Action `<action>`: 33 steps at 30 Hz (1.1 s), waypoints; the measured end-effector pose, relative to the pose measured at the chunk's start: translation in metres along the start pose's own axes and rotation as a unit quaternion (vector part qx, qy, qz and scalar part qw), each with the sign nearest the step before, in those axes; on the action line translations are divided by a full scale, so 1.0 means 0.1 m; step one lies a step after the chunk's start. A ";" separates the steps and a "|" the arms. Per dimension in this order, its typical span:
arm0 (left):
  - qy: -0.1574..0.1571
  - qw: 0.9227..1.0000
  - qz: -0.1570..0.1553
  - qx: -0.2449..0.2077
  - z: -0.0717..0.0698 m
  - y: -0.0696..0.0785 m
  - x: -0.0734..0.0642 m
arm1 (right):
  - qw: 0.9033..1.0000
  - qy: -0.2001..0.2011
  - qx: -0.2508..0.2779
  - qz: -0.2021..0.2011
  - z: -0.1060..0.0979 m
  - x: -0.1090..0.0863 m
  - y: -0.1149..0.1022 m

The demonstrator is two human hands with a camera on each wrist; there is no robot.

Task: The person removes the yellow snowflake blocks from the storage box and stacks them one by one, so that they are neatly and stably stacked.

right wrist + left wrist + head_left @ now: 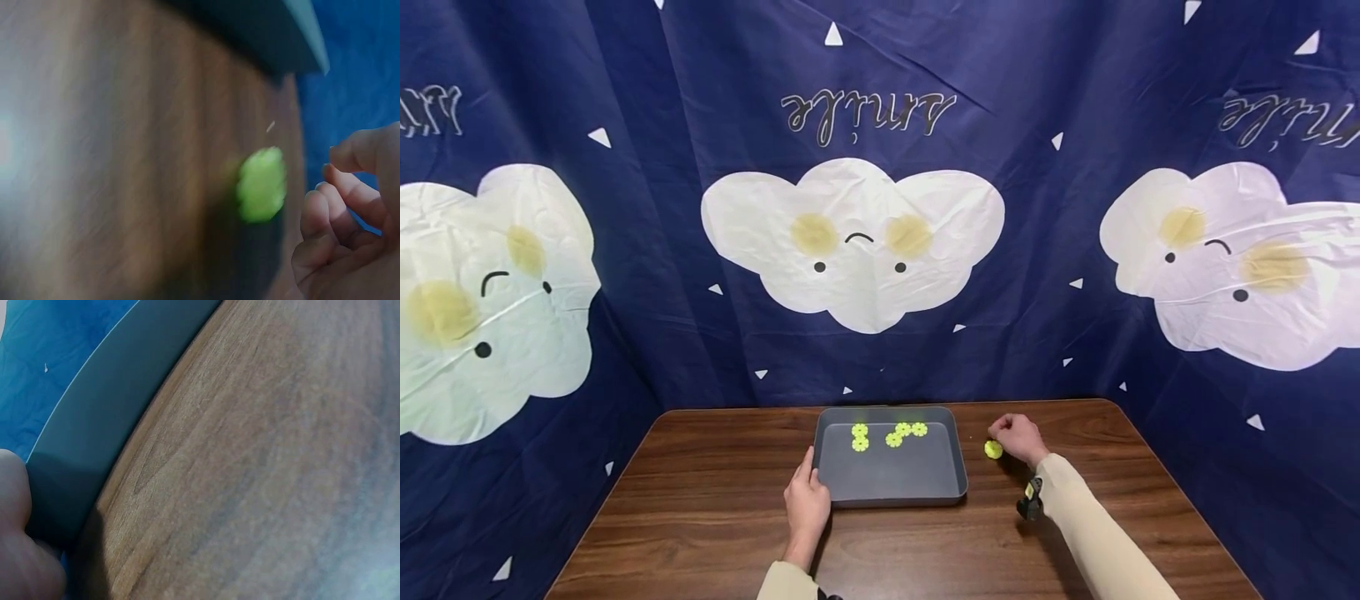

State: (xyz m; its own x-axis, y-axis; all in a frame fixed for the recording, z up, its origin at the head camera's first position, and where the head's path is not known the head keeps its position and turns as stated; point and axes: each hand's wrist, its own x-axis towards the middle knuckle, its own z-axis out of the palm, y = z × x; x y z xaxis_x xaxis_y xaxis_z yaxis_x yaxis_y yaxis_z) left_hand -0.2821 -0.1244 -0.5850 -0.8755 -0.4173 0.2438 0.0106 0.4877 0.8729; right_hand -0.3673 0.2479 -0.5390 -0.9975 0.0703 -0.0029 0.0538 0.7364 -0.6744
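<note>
A dark grey rectangular tray (895,479) lies on the table. Inside it are several flat yellow-green flower-shaped pieces (860,444), in two groups near its far side. My left hand (807,502) touches the tray's left side with fingers extended; the left wrist view shows part of that hand (22,550) by the tray wall (81,450). To the tray's right, another yellow-green piece (993,450) with a scalloped edge sits on the tabletop, blurred in the right wrist view. Just beside it my right hand (1019,437) hovers, fingers loosely bent, with nothing visible between thumb and index finger.
The wooden table (715,492) ends at a blue curtain (880,362) printed with clouds, which hangs behind it and on both sides. A tiny pale speck (270,126) lies near the scalloped piece. The right wrist view includes a corner of the tray.
</note>
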 end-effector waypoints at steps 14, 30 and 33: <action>0.005 1.000 -0.001 0.007 -0.02 -0.05 -0.01 | 0.986 -0.064 0.058 -0.143 0.64 0.06 -1.29; 0.009 1.000 0.009 0.006 -0.01 0.00 -0.02 | 0.988 -0.128 0.001 -0.088 1.06 0.03 -1.23; 0.009 1.000 0.009 0.004 -0.02 0.01 -0.02 | 0.988 -0.130 -0.007 -0.089 1.08 0.05 -1.23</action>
State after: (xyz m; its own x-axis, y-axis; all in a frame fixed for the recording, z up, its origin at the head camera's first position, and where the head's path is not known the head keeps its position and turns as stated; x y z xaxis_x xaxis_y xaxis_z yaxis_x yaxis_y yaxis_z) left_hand -0.2790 -0.1245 -0.5838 -0.8659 -0.4227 0.2675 0.0229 0.5008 0.8652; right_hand -0.3836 0.0849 -0.5362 -0.9691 -0.2344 -0.0764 -0.1238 0.7306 -0.6715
